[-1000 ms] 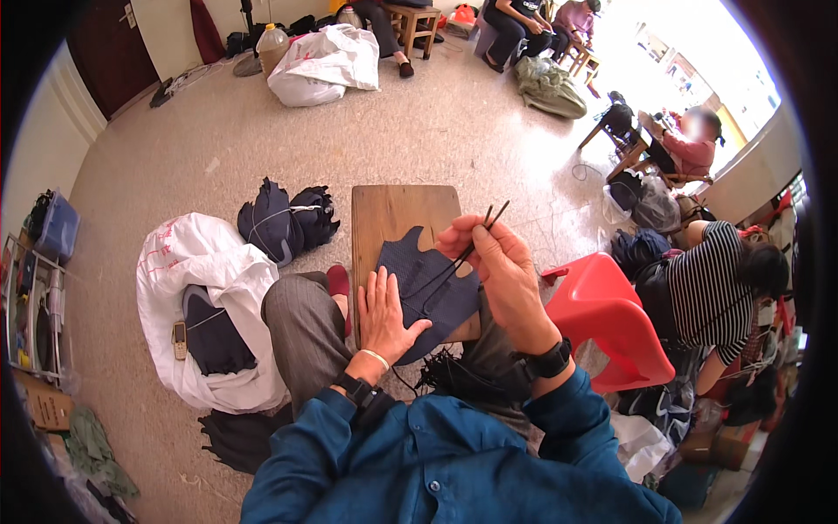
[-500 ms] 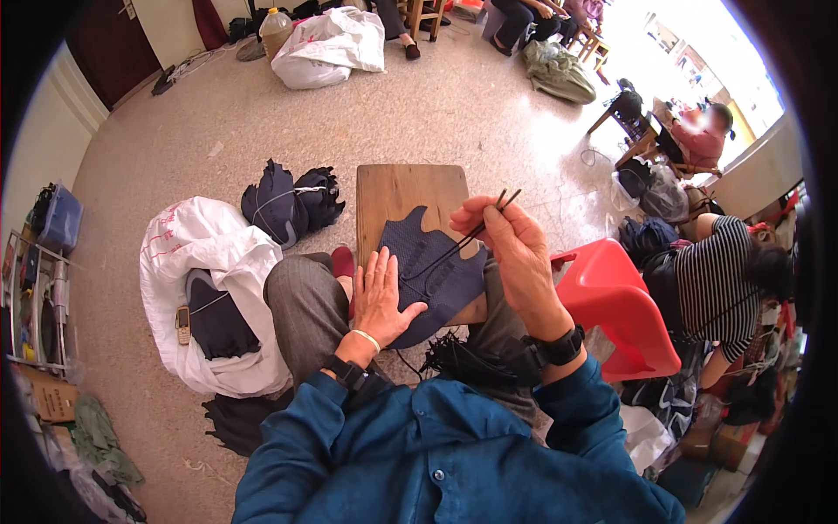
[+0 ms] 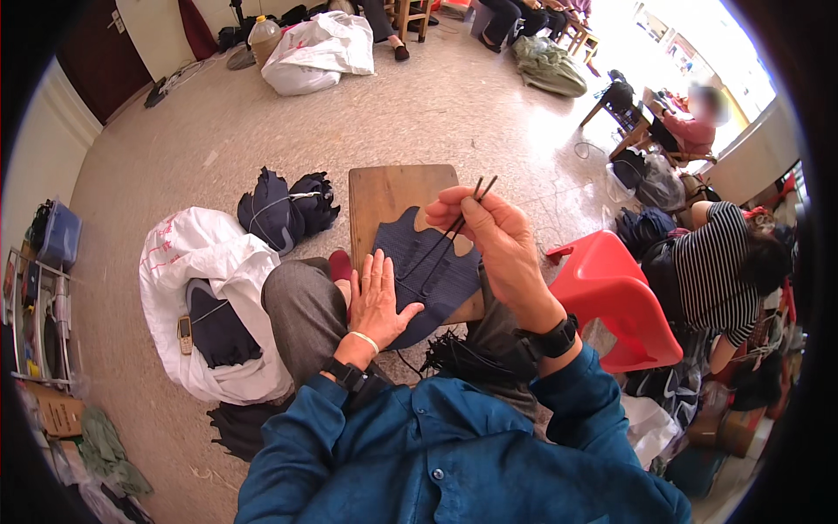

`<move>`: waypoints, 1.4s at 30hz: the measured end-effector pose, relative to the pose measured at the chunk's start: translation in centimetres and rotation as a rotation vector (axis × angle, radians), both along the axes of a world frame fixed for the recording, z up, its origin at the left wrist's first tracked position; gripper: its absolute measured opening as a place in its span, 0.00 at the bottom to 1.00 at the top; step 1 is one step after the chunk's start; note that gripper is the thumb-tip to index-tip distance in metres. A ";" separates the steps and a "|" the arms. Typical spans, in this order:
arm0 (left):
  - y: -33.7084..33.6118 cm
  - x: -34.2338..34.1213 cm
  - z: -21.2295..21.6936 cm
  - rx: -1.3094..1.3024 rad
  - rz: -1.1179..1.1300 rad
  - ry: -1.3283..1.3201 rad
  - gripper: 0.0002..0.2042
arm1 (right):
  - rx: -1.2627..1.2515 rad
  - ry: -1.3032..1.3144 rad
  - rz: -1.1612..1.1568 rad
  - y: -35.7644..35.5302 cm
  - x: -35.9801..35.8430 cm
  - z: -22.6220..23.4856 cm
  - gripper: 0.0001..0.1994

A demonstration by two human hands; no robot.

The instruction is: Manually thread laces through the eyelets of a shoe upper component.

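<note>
A flat, dark navy knitted shoe upper (image 3: 443, 284) with a curved cut-out lies on a wooden bench (image 3: 403, 185) between my knees. My left hand (image 3: 377, 301) rests flat on its left side, fingers stretched out and thumb apart, pressing on the fabric. Above its right side my right hand (image 3: 499, 231) pinches a black shoelace (image 3: 434, 258). Two stiff dark tips of the lace stick up past the fingers, and two strands slant down from the pinch to the middle of the upper. Where the lace enters the fabric is too small to make out.
Left of me a white sack (image 3: 188, 240) holds dark pieces and a mobile phone (image 3: 184, 334). A tied dark bundle (image 3: 271, 212) lies beyond it. At my right stands a red plastic stool (image 3: 615, 293), near a person in a striped top (image 3: 716, 271).
The whole view has shifted slightly. My right hand still pinches the lace, now a little higher, with its strands pulled up. My left hand keeps its place on the upper.
</note>
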State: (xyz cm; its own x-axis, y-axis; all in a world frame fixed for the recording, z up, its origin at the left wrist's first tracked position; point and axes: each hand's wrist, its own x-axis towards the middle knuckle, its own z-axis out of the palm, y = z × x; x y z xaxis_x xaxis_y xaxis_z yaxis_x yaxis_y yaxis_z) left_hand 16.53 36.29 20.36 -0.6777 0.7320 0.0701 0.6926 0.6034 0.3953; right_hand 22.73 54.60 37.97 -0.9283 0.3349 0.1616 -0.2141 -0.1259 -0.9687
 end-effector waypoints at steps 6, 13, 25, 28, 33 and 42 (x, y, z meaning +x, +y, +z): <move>-0.1 -0.2 0.5 -0.043 -0.002 -0.023 0.51 | 0.069 0.029 -0.058 -0.2 -0.2 -0.7 0.13; -0.6 -0.9 0.0 0.121 -0.021 -0.037 0.40 | 0.221 0.005 -0.171 2.2 1.4 -5.4 0.13; -0.5 -2.3 -0.6 0.568 0.045 -0.171 0.07 | 0.224 -0.412 -0.150 -0.4 3.0 -13.7 0.11; -0.4 -2.2 -0.4 0.544 0.061 -0.170 0.08 | 0.405 -0.400 -0.164 -1.0 2.4 -14.3 0.10; -0.3 -2.1 -0.6 0.558 0.060 -0.140 0.08 | 0.433 -0.376 -0.190 -0.4 1.9 -15.0 0.09; -0.3 -2.1 -0.6 0.532 0.067 -0.130 0.08 | 0.433 -0.426 -0.170 -0.2 3.1 -14.5 0.08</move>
State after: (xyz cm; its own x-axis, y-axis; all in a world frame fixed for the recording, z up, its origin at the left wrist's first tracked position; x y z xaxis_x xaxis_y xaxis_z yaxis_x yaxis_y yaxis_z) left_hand 14.45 35.96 19.77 -0.7492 0.5733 0.3316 0.5848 0.3377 0.7375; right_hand 25.86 54.40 23.47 -0.8807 0.4702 -0.0568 0.2193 0.2984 -0.9289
